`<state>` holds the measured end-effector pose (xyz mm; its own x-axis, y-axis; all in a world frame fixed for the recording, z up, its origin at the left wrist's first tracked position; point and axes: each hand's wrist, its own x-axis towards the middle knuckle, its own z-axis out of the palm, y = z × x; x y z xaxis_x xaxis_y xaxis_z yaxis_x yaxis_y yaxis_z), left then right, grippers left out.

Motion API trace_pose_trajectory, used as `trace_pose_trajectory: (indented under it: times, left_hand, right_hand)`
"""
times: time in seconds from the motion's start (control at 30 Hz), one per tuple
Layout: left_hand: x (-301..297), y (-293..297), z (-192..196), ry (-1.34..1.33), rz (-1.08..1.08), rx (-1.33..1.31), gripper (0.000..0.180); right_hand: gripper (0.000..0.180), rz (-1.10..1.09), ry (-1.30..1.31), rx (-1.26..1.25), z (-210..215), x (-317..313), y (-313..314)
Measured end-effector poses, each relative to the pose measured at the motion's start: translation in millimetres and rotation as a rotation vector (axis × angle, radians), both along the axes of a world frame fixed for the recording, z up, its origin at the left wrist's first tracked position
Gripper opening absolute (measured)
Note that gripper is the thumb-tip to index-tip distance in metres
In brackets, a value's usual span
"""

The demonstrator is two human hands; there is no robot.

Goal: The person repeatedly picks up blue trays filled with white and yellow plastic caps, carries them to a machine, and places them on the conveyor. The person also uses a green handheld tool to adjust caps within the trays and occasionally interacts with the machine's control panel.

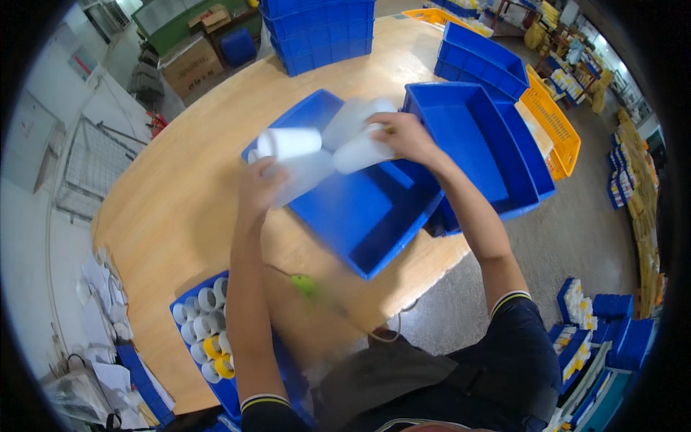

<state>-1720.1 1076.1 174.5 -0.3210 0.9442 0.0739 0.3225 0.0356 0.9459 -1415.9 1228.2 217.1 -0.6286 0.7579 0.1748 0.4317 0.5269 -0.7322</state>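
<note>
Over a shallow blue tray on the table, both of my hands are among several white cylinders, some blurred by motion. My left hand is closed at the near left end of this group, its fingers against a blurred white cylinder. Another white cylinder, with a round end showing, lies just above those fingers. My right hand grips a white cylinder from its right end. A paler cylinder lies beyond it, partly smeared.
Right of the tray stand nested blue bins and a yellow crate. Stacked blue crates rise at the far edge. Near my left forearm, a blue box holds white and yellow tubes. A green object with a cord lies on the wooden table.
</note>
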Motion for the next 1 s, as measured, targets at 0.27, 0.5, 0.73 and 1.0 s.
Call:
trace_pose_trajectory:
  times: [0.27,0.5,0.73,1.0]
  left_hand:
    - [-27.7,146.7,-76.2,0.959,0.109,-0.251,0.043]
    - [16.6,54.6,28.3,1.013,0.195,-0.068,0.047]
    - [94.4,-190.7,60.5,0.524,-0.303,-0.136,0.032]
    - [193.7,-452.0,-65.9,0.561,-1.267,-0.431,0.058]
  right_hand:
    - [0.034,0.123,-0.555,0.344,-57.0,-135.4,70.9]
    - [0.053,0.017,-0.257,0.387,-18.3,-71.3,18.9]
    - [0.032,-0.446,0.334,0.381,-19.4,102.7,-163.1]
    - [0.024,-0.923,-0.495,0.093,-176.6,282.7,-578.0]
